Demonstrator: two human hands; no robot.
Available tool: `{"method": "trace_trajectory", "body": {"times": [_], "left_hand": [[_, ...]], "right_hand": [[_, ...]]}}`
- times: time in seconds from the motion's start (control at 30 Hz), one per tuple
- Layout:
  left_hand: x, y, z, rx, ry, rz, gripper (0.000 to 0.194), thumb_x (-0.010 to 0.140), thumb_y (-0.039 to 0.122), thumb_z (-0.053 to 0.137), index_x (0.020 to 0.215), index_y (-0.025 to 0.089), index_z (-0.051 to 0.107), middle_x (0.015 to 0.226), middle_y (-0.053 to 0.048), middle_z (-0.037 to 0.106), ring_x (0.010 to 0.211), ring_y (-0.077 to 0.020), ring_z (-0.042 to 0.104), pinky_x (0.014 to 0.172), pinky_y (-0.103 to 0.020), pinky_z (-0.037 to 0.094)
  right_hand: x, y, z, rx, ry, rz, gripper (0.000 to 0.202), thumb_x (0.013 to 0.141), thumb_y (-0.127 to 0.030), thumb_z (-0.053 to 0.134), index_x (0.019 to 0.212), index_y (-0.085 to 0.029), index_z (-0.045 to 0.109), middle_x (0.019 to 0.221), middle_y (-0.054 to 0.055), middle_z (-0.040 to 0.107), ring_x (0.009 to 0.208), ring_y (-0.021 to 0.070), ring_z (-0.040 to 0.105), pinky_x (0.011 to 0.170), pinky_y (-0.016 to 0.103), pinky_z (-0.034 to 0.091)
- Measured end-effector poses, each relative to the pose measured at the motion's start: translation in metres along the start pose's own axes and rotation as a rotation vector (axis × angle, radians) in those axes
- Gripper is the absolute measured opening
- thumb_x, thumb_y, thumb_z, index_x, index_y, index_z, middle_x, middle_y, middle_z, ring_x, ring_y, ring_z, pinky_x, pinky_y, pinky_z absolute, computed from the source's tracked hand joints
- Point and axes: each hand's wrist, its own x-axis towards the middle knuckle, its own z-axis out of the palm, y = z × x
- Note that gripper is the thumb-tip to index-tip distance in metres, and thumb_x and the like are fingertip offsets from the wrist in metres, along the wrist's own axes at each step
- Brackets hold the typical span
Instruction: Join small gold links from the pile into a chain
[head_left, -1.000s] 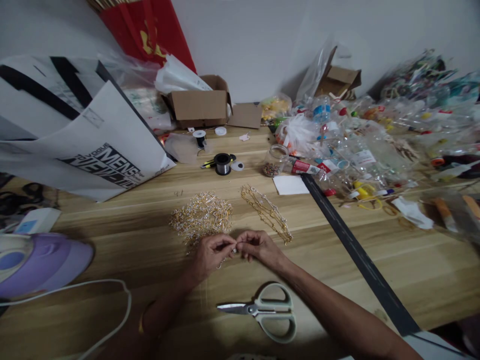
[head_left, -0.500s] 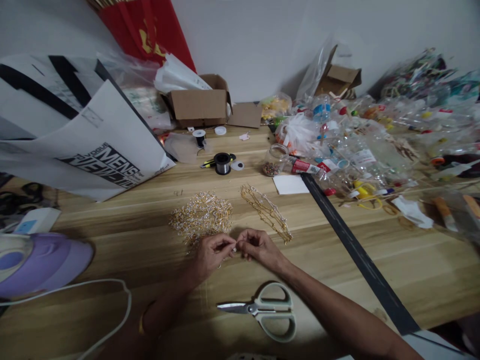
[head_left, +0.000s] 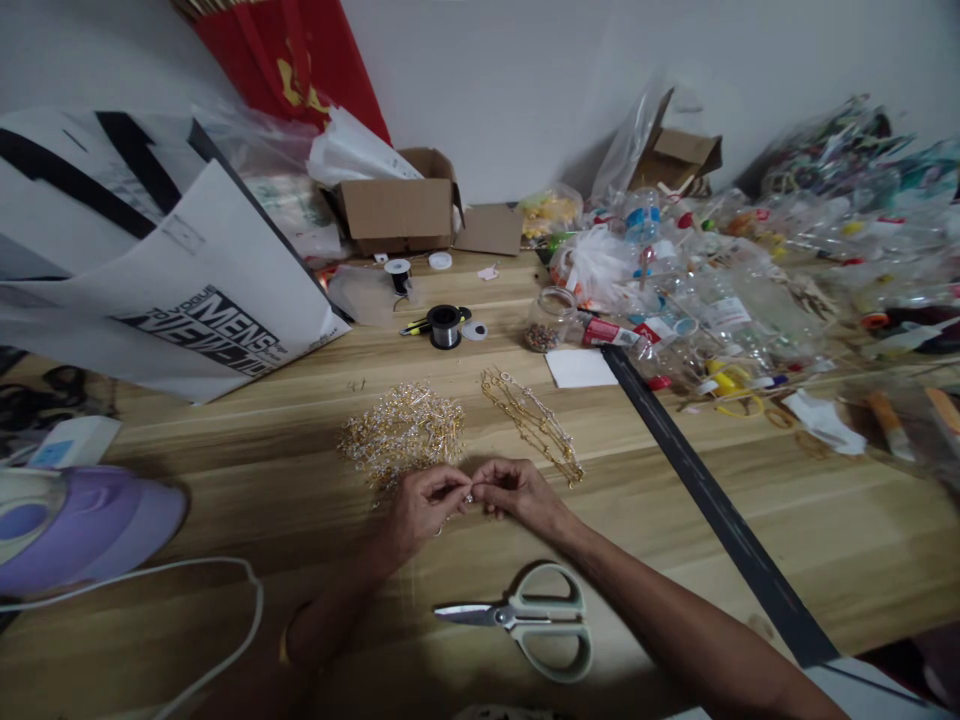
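Observation:
Fingertip to fingertip, my left hand (head_left: 427,507) and my right hand (head_left: 517,492) pinch a small shiny chain piece (head_left: 469,498) between them. Most of that piece is hidden by the fingers, and a bit of it dangles below my left hand. Just behind my left hand lies a heap of gold and silver chain pieces (head_left: 409,428). Beyond my right hand, several gold and silver chains (head_left: 532,425) are laid out side by side on the wooden table (head_left: 300,480). Scissors with pale handles (head_left: 551,622) rest closer to me, blades pointing left.
Spools of wire (head_left: 445,327) and a jar of beads (head_left: 551,320) stand farther back. A large paper bag (head_left: 217,290) and a purple appliance (head_left: 112,520) with a white cord occupy the left. Plastic bottles (head_left: 720,300) crowd the back right, behind a dark strip (head_left: 705,490).
Both hands stay at nearly the same spot, with only slight finger movement around the small chain piece. Everything else on the table is unchanged.

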Motion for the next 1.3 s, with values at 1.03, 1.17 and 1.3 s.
{"method": "trace_trajectory", "body": {"times": [1.03,1.17,1.3], "left_hand": [[0.0001,0.0038,-0.0009,-0.104,-0.066,-0.155,0.016,0.075,0.029,0.065,0.071,0.014,0.06,0.056,0.001,0.061,0.053,-0.012,0.061,0.053,-0.021,0.048],[0.0002,0.0014,-0.0016,-0.114,-0.064,-0.153,0.016,0.075,0.028,0.066,0.072,0.014,0.059,0.056,0.001,0.061,0.052,-0.0122,0.061,0.053,-0.021,0.048],[0.0004,-0.0023,-0.0014,-0.127,-0.044,-0.156,0.018,0.074,0.03,0.066,0.072,0.014,0.059,0.055,0.002,0.06,0.051,-0.0119,0.06,0.052,-0.021,0.048]], "right_hand": [[-0.0006,0.0006,-0.0002,0.025,0.033,-0.009,0.034,0.073,-0.048,0.068,0.076,-0.016,0.056,0.062,-0.003,0.055,0.05,0.0073,0.05,0.045,0.017,0.042],[-0.0005,-0.001,-0.0021,-0.015,0.017,-0.03,0.034,0.073,-0.047,0.068,0.075,-0.015,0.06,0.064,-0.001,0.057,0.05,0.007,0.05,0.046,0.018,0.043],[-0.0008,-0.0016,-0.0016,-0.008,-0.011,-0.036,0.032,0.072,-0.045,0.07,0.08,-0.014,0.062,0.067,-0.001,0.059,0.052,0.0073,0.05,0.047,0.018,0.042]]}}
